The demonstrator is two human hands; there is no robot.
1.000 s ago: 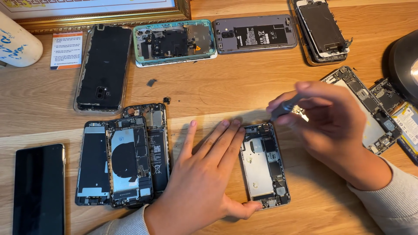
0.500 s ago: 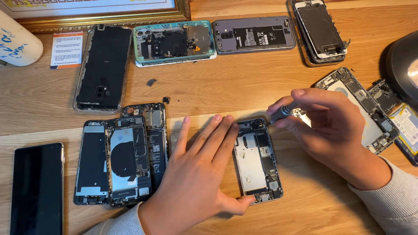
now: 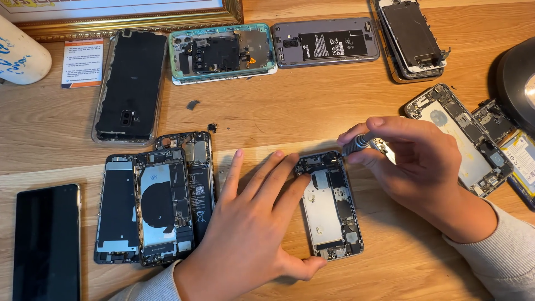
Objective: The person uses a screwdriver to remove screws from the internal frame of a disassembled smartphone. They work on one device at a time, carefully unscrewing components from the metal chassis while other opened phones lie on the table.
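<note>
Our left hand lies flat w/ fingers spread, steadying the opened phone on the worktop — right hand pinches a small screwdriver at its top edge.

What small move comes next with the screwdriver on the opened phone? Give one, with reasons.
Probably seat the tip and turn: the right hand holds the slim grey metal screwdriver angled at the top corner of the opened silver phone chassis, which the left hand steadies.

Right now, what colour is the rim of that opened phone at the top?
Teal rim, clearest in the head view.
</note>
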